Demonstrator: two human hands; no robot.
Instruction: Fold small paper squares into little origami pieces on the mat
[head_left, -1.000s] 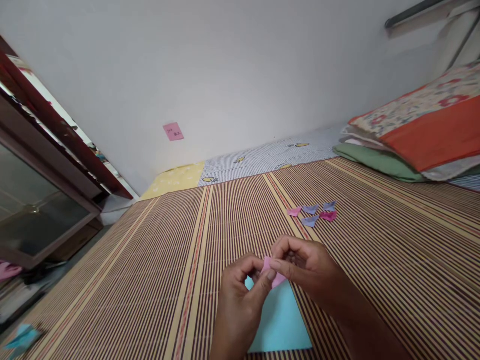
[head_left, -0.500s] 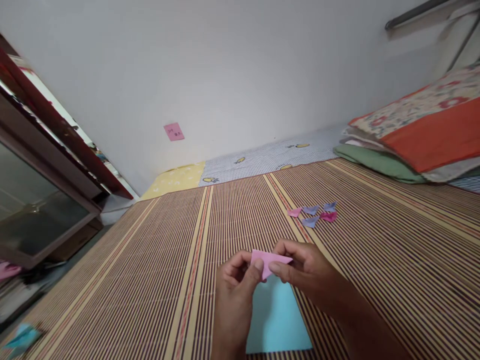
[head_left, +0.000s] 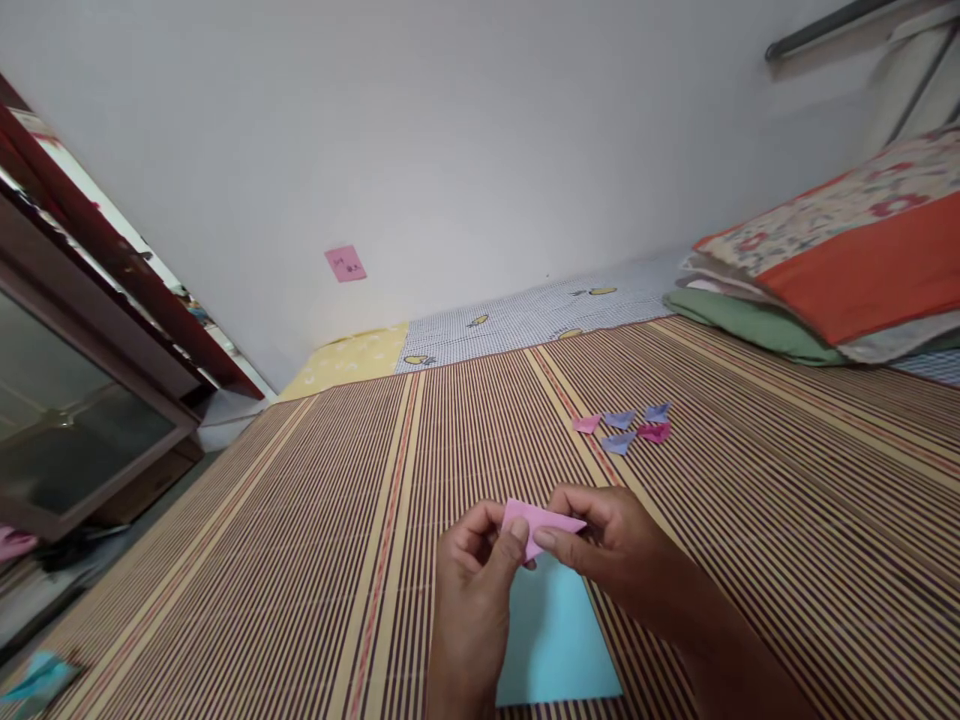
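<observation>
A piece of folded pink paper [head_left: 536, 518], roughly triangular with its point to the right, is held up between both hands. My left hand [head_left: 480, 560] pinches its left part, thumb on the near face. On the right side, my right hand [head_left: 600, 530] grips it with the thumb across the front and the fingers behind. Below the hands a light blue sheet of paper [head_left: 559, 635] lies flat on the striped mat [head_left: 300, 560]. Farther off, several small folded paper pieces [head_left: 619, 420] in pink, purple and magenta lie grouped together.
A stack of folded bedding [head_left: 847, 270] sits at the right. At the lower left edge lies a crumpled turquoise item [head_left: 41, 680]. A pink note [head_left: 345, 263] is stuck on the white wall [head_left: 480, 130]. Patterned cloth [head_left: 510, 315] runs along the wall's foot.
Both hands keep hold of the folded pink paper, with the right thumb shifted slightly left along it. The whole view has moved a little.
</observation>
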